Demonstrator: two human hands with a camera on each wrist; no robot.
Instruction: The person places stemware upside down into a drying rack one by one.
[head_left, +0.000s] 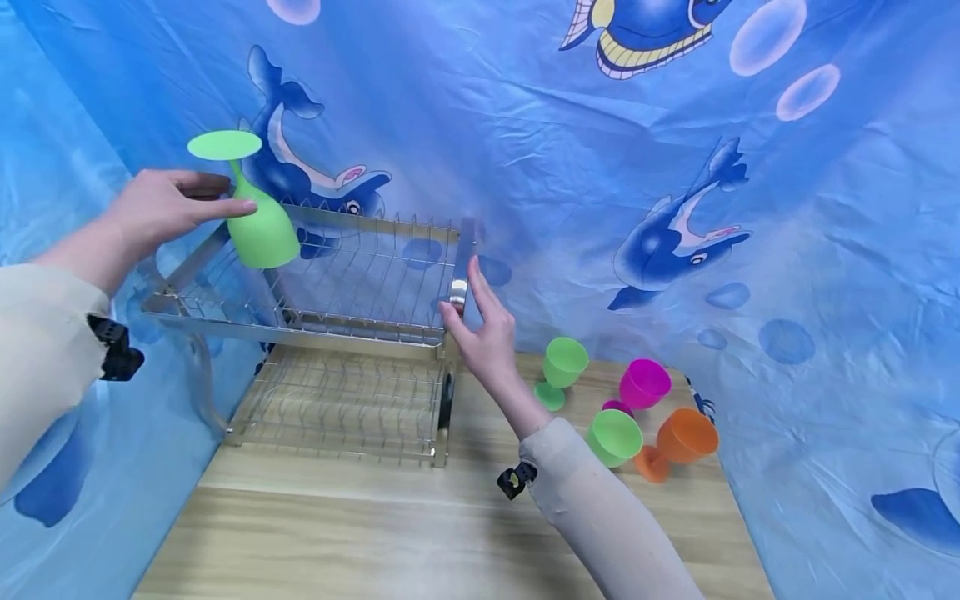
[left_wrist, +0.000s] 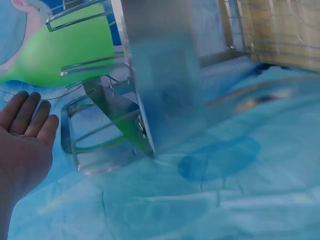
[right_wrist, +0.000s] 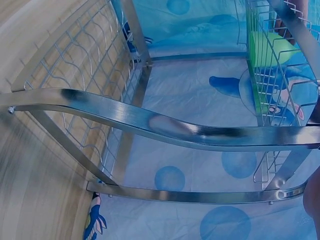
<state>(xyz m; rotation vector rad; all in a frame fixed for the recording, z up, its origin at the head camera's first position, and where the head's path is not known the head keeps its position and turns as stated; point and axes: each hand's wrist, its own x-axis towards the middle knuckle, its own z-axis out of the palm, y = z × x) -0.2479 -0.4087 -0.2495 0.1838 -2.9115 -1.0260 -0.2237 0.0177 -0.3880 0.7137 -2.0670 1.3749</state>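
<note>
A lime-green goblet is upside down at the left of the upper tier of a two-tier metal dish rack. My left hand is beside its stem, thumb stretched along the bowl. From the left wrist, this hand shows its fingers apart from the goblet, whose bowl is down among the wires. My right hand holds the right end frame of the rack, thumb in front and fingers behind. Only a sliver of that hand shows at the edge of the right wrist view, near the metal bar.
On the wooden table, right of the rack, stand two green goblets, a magenta goblet and an orange goblet. A blue sea-print curtain encloses the table at the back and sides.
</note>
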